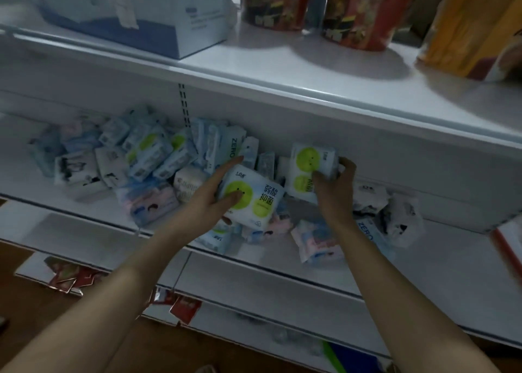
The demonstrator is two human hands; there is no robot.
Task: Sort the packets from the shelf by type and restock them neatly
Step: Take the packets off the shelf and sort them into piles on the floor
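Observation:
A jumbled heap of small packets (135, 157) covers the middle shelf (440, 248): white ones with green circles, pale blue ones, pink-and-blue ones. My left hand (217, 194) grips a white packet with green circles (254, 200) by its left edge, thumb on its face. My right hand (336, 186) holds a second green-circle packet (308, 163) upright near the shelf's back wall, fingers curled round its right edge. Pink-and-blue packets (316, 239) lie below my hands near the front lip.
The upper shelf (310, 73) overhangs closely above, carrying a blue-and-white box (135, 13), red pouches (356, 13) and a yellow bag (469, 27). Crumpled white packets (395, 214) lie to the right. Red sachets (183, 307) lie on a lower shelf.

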